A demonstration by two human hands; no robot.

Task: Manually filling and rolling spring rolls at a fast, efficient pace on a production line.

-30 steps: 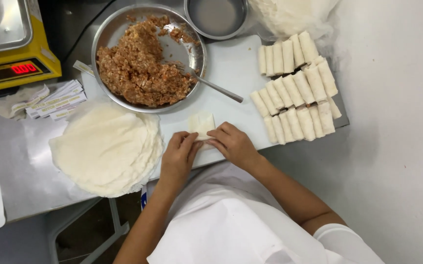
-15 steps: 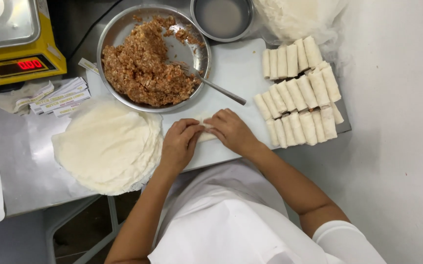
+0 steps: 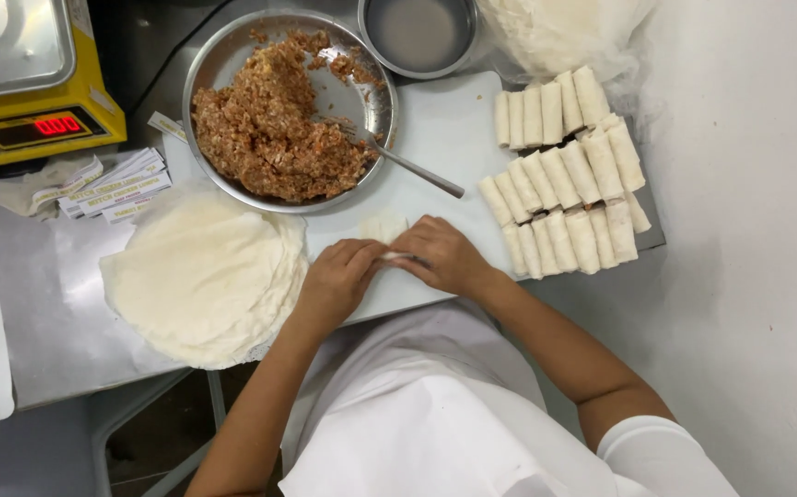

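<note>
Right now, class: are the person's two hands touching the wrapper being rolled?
Touching. The head view shows the left hand and right hand pressed on the wrapper, fingers covering its near edge.

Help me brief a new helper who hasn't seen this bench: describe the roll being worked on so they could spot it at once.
Start at the big steel bowl of brown filling and drop straight down to the white board below it. There both hands, left hand and right hand, press on one pale wrapper. Unlike the finished rolls stacked at the right, it is half hidden, its flap loose.
</note>
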